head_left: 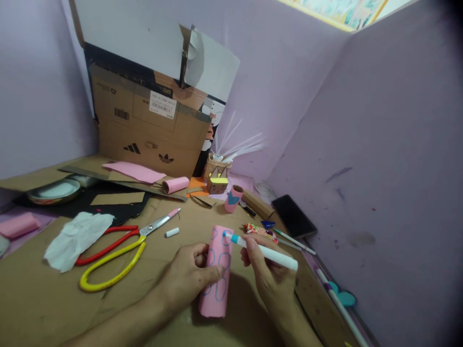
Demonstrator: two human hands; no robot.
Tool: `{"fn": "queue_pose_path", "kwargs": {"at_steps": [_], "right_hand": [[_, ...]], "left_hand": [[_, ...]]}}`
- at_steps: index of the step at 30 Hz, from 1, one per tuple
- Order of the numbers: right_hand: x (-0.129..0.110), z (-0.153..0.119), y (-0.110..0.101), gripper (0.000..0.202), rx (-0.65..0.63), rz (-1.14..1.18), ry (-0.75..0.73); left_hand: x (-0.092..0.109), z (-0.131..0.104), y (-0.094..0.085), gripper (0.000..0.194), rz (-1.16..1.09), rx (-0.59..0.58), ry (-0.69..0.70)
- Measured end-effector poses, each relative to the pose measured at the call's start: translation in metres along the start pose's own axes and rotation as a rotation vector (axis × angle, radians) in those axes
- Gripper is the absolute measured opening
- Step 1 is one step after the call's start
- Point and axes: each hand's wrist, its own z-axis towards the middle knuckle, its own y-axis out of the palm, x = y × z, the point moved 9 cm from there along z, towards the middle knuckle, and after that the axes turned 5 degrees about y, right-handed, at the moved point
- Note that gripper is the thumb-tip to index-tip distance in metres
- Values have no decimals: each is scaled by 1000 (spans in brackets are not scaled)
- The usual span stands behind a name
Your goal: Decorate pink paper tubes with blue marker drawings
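Observation:
My left hand [193, 277] grips a pink paper-covered tube [214, 308] from its left side, thumb across the front. Blue rounded outlines are drawn along the tube. In my right hand [269, 272] is a white marker [277, 257] with a blue collar, its tip touching the upper part of the tube inside a small outline. A white marker cap [171, 232] lies on the cardboard to the left. Beyond it rest scissors [144, 231] with one red and one yellow handle, blades pointing away. The fingers behind the tube are partly hidden.
Crumpled white tissue [77, 241] lies left of the scissors. Farther back are a pink roll [176, 185], a small pink tube with a blue shape [233, 198] and a little cardboard box [217, 184]. A phone [293, 215] lies by the right wall; a large carton [148, 125] stands behind.

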Motion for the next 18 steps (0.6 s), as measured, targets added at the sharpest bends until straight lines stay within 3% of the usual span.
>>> {"fn": "queue_pose_path", "kwargs": {"at_steps": [18], "right_hand": [[0, 2, -4, 16, 65, -25, 22]], "left_hand": [[-4, 2, -2, 31, -1, 8, 3]]}}
